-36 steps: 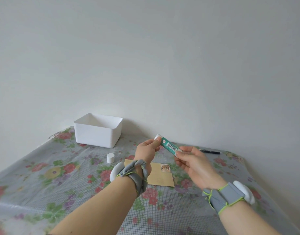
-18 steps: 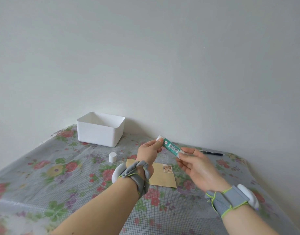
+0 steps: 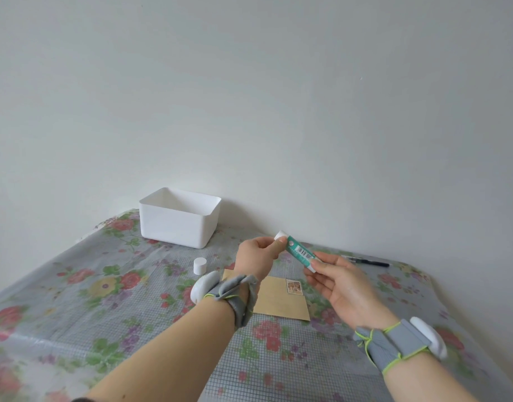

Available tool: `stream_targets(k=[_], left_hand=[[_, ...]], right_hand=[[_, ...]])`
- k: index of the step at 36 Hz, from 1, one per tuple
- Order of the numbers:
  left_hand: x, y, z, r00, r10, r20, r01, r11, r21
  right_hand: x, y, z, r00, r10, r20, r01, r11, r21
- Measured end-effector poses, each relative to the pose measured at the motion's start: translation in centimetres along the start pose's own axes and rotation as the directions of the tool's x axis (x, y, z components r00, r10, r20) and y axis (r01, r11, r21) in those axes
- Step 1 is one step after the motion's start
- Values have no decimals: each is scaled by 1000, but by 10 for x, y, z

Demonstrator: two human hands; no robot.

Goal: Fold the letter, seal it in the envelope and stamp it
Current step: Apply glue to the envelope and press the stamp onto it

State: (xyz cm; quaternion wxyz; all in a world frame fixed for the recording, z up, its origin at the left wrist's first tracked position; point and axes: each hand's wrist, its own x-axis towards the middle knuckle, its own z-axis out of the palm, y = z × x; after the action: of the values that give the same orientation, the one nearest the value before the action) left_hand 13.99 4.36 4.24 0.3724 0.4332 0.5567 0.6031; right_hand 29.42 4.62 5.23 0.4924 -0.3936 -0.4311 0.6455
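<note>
Above the tan paper envelope, a green-labelled plastic glue stick, judged light, stiff and slick, is pinched at its ends: left hand at ten o'clock, right hand at four.

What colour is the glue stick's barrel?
The glue stick is green with a white barcode label; head view.

There is one view only, from a wide-angle camera on the person's head. It looks forward and slightly down across the table toward the wall, which fills the upper half. Both forearms enter from the bottom edge, so the left hand and right hand, both holding the glue stick, sit close to the lens; the white box at the wall lies farther off.
</note>
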Motion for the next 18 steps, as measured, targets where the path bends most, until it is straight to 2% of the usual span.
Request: stream_targets(k=[2,3,5,6,7,12,18], left_hand=[[5,-4,-14,992,122,17,-122,949,292],[7,-7,-24,983,184,21,-169,846,505],[14,-13,-45,952,302,56,-207,497,842],[17,-17,-57,945,318,72,-191,360,913],[20,-19,-68,950,303,71,-160,279,947],[28,-32,-100,983,183,8,-37,158,987],[34,-39,-114,989,147,30,-62,220,974]], right_hand=[[1,1,-2,999,22,-25,-20,999,42],[1,1,-3,999,33,-29,-31,997,65],[1,1,-6,998,54,-37,-51,995,80],[1,1,-7,997,66,-44,-62,995,78],[2,1,-8,995,79,-54,-74,994,77],[6,5,-6,988,119,-99,-111,990,83],[7,7,0,992,88,-87,-86,996,19]])
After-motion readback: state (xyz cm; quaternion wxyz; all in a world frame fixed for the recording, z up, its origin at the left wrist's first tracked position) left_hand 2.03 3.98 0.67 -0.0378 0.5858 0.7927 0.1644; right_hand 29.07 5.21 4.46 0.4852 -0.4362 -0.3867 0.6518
